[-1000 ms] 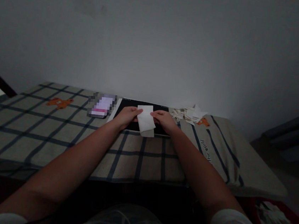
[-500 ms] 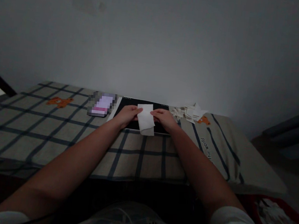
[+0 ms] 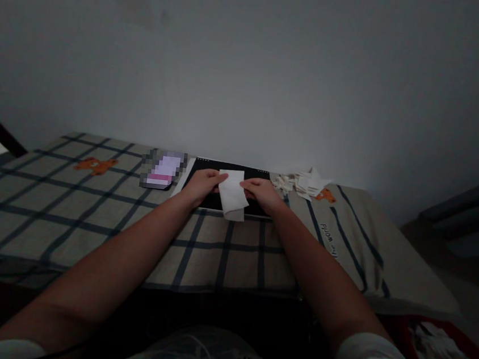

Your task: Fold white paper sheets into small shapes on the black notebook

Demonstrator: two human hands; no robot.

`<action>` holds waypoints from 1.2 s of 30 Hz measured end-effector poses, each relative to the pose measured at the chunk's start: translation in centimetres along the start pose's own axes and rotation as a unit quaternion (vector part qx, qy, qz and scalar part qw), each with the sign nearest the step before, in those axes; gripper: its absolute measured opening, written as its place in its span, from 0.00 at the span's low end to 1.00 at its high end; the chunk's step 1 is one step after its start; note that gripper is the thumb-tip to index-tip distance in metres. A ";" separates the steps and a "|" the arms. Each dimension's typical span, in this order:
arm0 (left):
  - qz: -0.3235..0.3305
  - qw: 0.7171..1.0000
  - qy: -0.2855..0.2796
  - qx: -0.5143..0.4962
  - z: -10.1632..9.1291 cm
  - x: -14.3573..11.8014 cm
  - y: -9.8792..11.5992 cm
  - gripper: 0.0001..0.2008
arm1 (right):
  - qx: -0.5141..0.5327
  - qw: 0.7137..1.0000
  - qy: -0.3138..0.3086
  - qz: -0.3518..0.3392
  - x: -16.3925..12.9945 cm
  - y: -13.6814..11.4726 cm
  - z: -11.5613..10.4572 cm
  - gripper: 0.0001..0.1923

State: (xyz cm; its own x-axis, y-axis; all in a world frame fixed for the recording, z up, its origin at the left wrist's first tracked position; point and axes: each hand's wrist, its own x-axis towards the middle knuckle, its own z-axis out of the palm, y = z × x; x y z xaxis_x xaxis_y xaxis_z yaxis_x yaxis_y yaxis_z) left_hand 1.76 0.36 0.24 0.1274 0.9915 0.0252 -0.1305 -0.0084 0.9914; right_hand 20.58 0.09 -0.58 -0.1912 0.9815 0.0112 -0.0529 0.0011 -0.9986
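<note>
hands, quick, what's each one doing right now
Left hand: closed on the left edge of the white paper.
Right hand: closed on the paper's right edge, over the black board.

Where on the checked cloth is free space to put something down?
The wide checked stretch of the tablecloth left of the left hand, below the blurred device, is bare. The strip nearer than the black board is bare too. The far right, around the paper pile, is crowded.

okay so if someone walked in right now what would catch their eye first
Probably the white paper sheet, held between the left hand and right hand above a black board at the table's far edge. Next, the heap of folded papers right of it.
</note>
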 end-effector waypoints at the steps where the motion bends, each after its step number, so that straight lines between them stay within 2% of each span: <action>1: -0.001 1.000 0.001 0.002 0.0 0.0 0.0 0.16 | 0.000 1.000 -0.002 0.000 0.0 0.0 0.0 0.10; 9: 0.000 1.000 0.003 0.007 -0.1 0.2 0.0 0.14 | -0.001 1.000 -0.025 -0.004 0.3 0.5 -0.4 0.11; 13: 0.000 1.000 0.001 0.017 -0.1 0.3 -0.2 0.15 | 0.016 1.000 -0.014 -0.015 0.5 0.5 -0.3 0.11; 19: -0.008 1.000 0.002 0.008 0.1 0.1 0.0 0.18 | -0.016 1.000 0.006 -0.026 0.5 0.3 -0.4 0.10; 29: 0.014 1.000 0.023 0.002 0.0 0.1 0.2 0.15 | -0.011 1.000 0.001 -0.019 0.1 0.0 -0.2 0.12; 36: -0.034 0.998 -0.060 -0.004 -0.2 0.2 -0.1 0.15 | 0.000 0.998 0.056 -0.039 0.2 -0.3 -0.5 0.12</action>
State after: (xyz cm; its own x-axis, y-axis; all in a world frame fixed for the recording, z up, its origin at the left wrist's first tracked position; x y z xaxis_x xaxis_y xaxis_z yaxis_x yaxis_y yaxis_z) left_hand 1.63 0.57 0.17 0.2540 0.9669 -0.0266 -0.1255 0.0602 0.9903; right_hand 21.02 0.35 -0.34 -0.0765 0.9936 0.0834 -0.0638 0.0785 -0.9949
